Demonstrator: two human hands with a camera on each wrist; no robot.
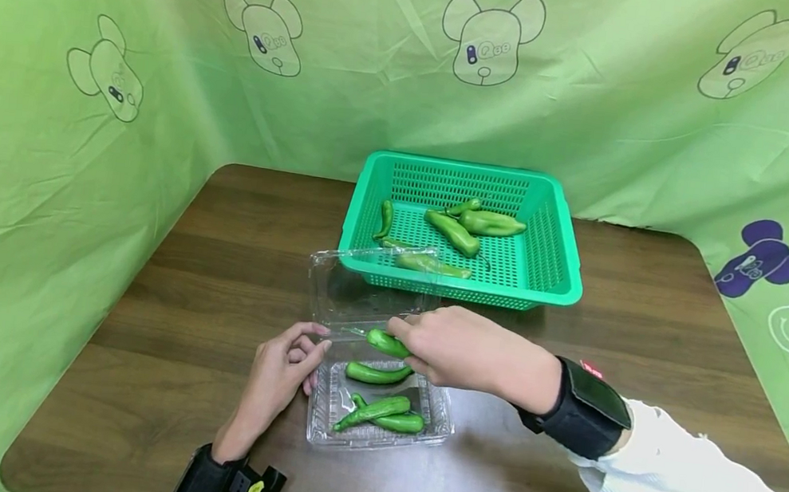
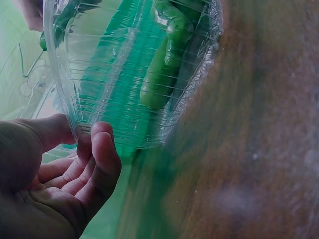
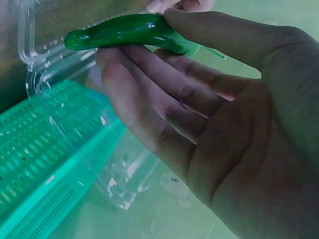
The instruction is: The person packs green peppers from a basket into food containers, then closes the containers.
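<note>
A clear plastic clamshell box (image 1: 436, 428) lies open on the brown table, its lid (image 1: 332, 288) standing up behind it. Three green peppers (image 1: 377, 412) lie inside the box. My right hand (image 1: 459, 347) pinches another green pepper (image 1: 387, 343) (image 3: 129, 31) between thumb and fingers, just above the box's back edge. My left hand (image 1: 284, 367) touches the box's left rim (image 2: 79, 132) with thumb and fingertips (image 2: 102, 144), fingers loosely curled round the edge.
A green plastic basket (image 1: 554, 239) with several more green peppers (image 1: 469, 226) stands behind the box. Green cloth walls (image 1: 129, 90) enclose the table on three sides. Bare wood (image 1: 220, 260) shows left and right of the box.
</note>
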